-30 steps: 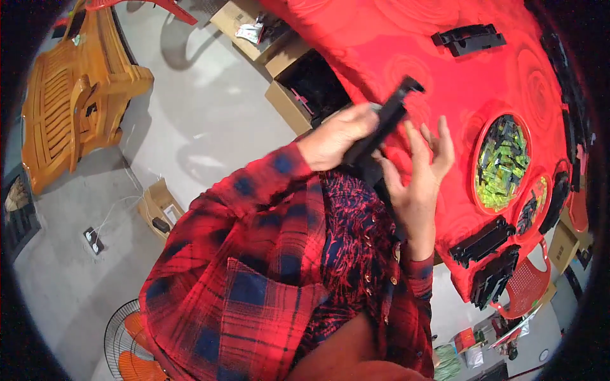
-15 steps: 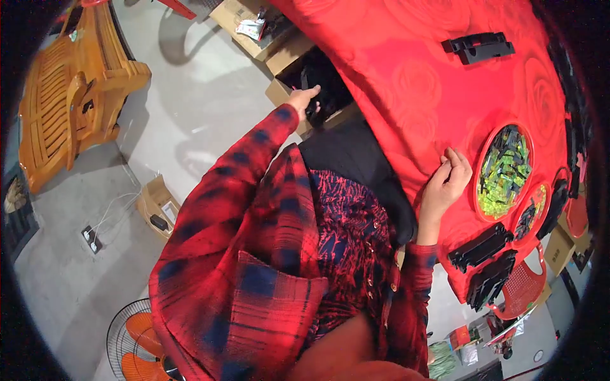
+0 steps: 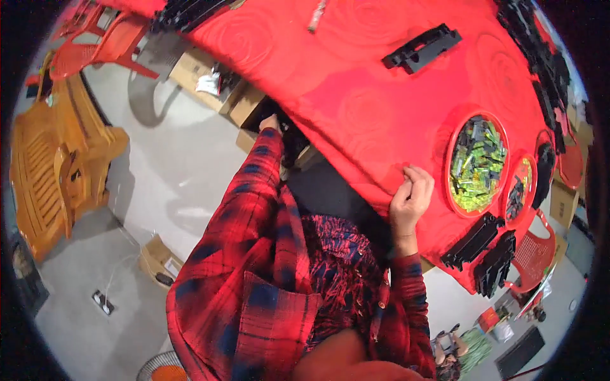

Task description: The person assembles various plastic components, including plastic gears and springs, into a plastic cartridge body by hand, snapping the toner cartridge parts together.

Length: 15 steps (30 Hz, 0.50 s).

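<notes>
My left hand reaches down into an open cardboard box on the floor beside the red-covered table; its fingers are hidden inside, so what it holds cannot be seen. My right hand rests on the near edge of the table, fingers curled and holding nothing. Just right of it sits a red round tray filled with small green and black parts. Black long plastic parts lie in a stack near the table's edge, right of my right hand.
Another black part lies farther up the table. More red trays and black parts line the right side. On the floor stand a wooden bench, a red chair, several cardboard boxes and a fan.
One second ago both hands held a black part in front of me. My left arm has since swung down to the floor box, and my right hand settled on the table edge.
</notes>
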Tool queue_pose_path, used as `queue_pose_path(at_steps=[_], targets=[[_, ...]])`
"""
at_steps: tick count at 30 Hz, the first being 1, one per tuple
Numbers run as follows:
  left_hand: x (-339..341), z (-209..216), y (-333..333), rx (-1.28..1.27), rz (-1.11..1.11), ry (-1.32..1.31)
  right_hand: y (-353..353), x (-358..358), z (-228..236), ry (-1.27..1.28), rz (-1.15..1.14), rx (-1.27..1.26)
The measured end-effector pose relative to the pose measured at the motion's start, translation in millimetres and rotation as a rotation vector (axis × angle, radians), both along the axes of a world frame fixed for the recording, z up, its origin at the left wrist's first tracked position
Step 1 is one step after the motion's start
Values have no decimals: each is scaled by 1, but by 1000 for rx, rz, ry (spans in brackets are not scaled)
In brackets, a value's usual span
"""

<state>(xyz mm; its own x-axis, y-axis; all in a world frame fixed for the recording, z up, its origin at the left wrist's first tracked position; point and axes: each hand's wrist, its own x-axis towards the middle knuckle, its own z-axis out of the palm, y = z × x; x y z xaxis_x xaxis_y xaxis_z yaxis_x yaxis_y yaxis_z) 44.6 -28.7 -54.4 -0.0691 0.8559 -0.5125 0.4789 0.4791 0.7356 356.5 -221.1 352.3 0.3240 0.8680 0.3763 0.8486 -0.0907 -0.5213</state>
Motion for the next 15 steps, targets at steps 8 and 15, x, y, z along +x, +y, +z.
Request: queue_pose_path(at_steps=[8,15], targets=[[1,26,5,-490,775,-594,-4,-4,3,21,-34,5],[-133,-37,-17,226,-432,-102,8,-14,7,94,58,66]])
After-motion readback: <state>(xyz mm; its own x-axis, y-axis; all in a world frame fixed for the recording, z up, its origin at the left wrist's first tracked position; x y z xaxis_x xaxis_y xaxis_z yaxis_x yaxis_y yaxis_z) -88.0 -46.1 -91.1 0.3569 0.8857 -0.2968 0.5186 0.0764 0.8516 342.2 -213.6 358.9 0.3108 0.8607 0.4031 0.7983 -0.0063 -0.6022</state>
